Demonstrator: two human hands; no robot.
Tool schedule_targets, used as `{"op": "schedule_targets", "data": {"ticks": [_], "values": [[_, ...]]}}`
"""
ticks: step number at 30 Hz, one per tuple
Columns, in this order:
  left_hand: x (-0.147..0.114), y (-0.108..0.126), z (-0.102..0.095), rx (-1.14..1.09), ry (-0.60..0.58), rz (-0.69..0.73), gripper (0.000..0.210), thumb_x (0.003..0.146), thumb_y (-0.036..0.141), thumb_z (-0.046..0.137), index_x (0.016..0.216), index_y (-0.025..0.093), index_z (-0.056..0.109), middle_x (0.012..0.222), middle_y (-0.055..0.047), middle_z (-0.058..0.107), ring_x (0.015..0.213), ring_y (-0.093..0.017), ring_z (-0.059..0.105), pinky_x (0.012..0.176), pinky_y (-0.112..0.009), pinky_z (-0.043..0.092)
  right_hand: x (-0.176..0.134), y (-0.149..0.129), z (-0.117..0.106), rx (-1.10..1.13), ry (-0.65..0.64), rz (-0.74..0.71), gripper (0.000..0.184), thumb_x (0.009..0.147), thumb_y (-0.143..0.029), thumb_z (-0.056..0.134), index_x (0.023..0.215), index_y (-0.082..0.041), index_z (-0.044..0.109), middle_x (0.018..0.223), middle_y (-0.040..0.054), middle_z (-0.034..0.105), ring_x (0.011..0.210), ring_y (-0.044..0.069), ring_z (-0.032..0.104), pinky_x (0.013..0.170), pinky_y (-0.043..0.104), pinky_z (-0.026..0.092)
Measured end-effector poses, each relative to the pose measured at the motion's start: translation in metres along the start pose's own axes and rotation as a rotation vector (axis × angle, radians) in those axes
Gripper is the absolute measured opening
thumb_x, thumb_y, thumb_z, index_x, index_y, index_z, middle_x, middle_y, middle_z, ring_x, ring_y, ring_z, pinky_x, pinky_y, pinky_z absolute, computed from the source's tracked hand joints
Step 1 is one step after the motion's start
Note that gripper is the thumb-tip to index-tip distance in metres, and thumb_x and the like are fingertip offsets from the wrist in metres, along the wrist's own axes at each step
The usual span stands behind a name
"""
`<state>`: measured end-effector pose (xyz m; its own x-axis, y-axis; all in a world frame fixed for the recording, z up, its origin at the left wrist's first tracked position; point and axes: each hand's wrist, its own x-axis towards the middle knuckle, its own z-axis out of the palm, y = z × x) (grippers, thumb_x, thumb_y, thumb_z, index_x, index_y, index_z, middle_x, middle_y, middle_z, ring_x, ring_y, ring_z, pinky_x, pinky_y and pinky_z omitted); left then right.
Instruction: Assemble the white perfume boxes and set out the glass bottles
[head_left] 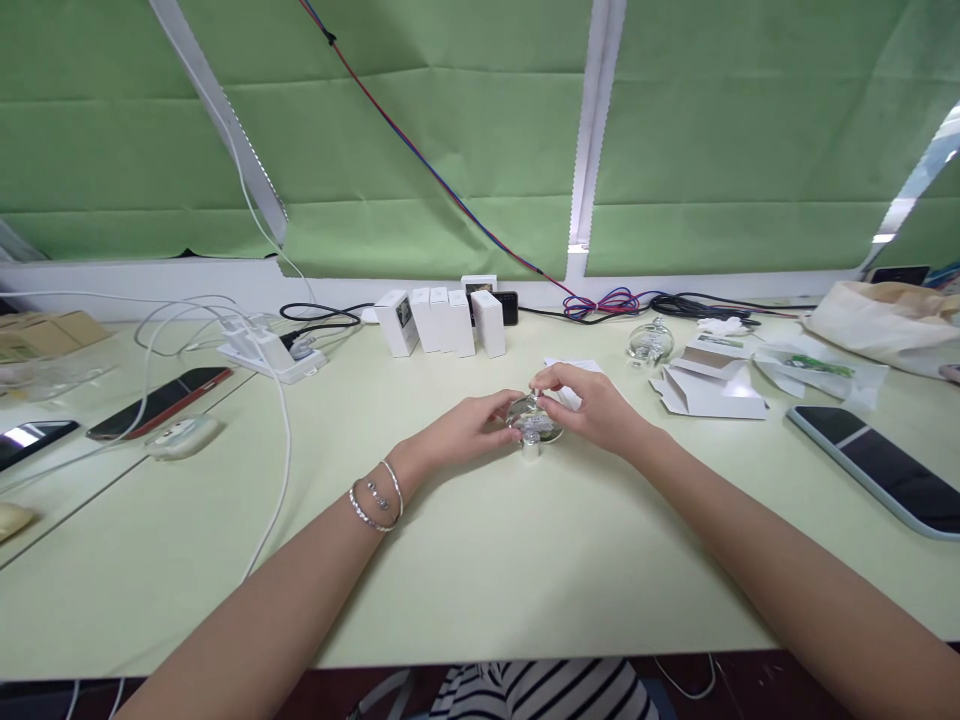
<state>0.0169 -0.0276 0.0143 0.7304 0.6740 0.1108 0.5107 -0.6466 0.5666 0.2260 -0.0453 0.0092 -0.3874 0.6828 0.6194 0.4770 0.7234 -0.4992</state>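
In front of me on the pale table is a small round clear glass piece [535,424] with a shiny silver-coloured foot. I cannot tell its exact kind. My left hand [480,428] grips its left side between thumb and fingers. From above, my right hand [589,402] pinches the little knob at its top. The fingers partly hide the piece. A white sheet of paper [573,366] lies behind my right hand, partly covered by it. Farther back to the right stands a similar clear glass piece [650,343].
Several white boxes [442,322] stand at the back. An opened white carton [709,390], a plastic bag [817,366] and a phone [885,462] lie right. Leftward are a power strip [274,352] with cables, a red-edged phone [161,402] and a white case [184,437].
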Motion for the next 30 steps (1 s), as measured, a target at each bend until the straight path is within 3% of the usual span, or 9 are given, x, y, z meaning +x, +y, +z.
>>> {"op": "schedule_targets", "data": {"ticks": [10, 18, 23, 26, 30], "values": [[0.0, -0.001, 0.001, -0.01, 0.018, 0.011, 0.038, 0.083, 0.034, 0.049, 0.12, 0.025, 0.046, 0.081, 0.001, 0.052, 0.068, -0.012, 0.046, 0.065, -0.024, 0.036, -0.001, 0.0, 0.0, -0.011, -0.008, 0.006, 0.008, 0.08, -0.021, 0.051, 0.087, -0.02, 0.054, 0.093, 0.0044, 0.065, 0.086, 0.017, 0.06, 0.078, 0.032, 0.047], [-0.001, 0.002, -0.001, -0.006, -0.001, 0.011, 0.037, 0.084, 0.034, 0.047, 0.12, 0.026, 0.045, 0.08, 0.001, 0.052, 0.068, -0.012, 0.047, 0.064, -0.025, 0.038, -0.007, 0.0, 0.008, -0.074, 0.022, -0.004, 0.017, 0.085, -0.022, 0.045, 0.099, -0.02, 0.052, 0.095, 0.0054, 0.062, 0.082, 0.016, 0.059, 0.073, 0.03, 0.048], [-0.002, -0.001, 0.002, -0.02, -0.004, 0.044, 0.045, 0.084, 0.034, 0.05, 0.126, 0.025, 0.038, 0.093, -0.002, 0.056, 0.078, -0.015, 0.052, 0.07, -0.029, 0.042, -0.008, 0.001, 0.008, -0.08, 0.026, -0.013, 0.018, 0.085, -0.022, 0.045, 0.102, -0.021, 0.05, 0.097, 0.0054, 0.062, 0.085, 0.016, 0.06, 0.074, 0.03, 0.048], [-0.002, -0.006, 0.001, -0.005, 0.117, 0.113, 0.055, 0.081, 0.038, 0.054, 0.128, 0.022, 0.031, 0.11, -0.008, 0.05, 0.095, -0.018, 0.051, 0.079, -0.033, 0.043, -0.009, 0.002, 0.008, -0.055, 0.024, 0.011, 0.023, 0.085, -0.023, 0.046, 0.108, -0.022, 0.046, 0.099, 0.0057, 0.061, 0.088, 0.016, 0.06, 0.076, 0.032, 0.048], [-0.002, -0.006, -0.005, 0.21, 0.359, 0.263, 0.031, 0.08, 0.041, 0.055, 0.1, 0.018, 0.048, 0.096, -0.006, 0.044, 0.087, -0.018, 0.046, 0.077, -0.034, 0.043, -0.01, 0.006, 0.006, 0.01, -0.038, 0.09, 0.042, 0.084, -0.033, 0.05, 0.121, -0.022, 0.034, 0.104, 0.0079, 0.06, 0.097, 0.019, 0.058, 0.081, 0.036, 0.047]]}}
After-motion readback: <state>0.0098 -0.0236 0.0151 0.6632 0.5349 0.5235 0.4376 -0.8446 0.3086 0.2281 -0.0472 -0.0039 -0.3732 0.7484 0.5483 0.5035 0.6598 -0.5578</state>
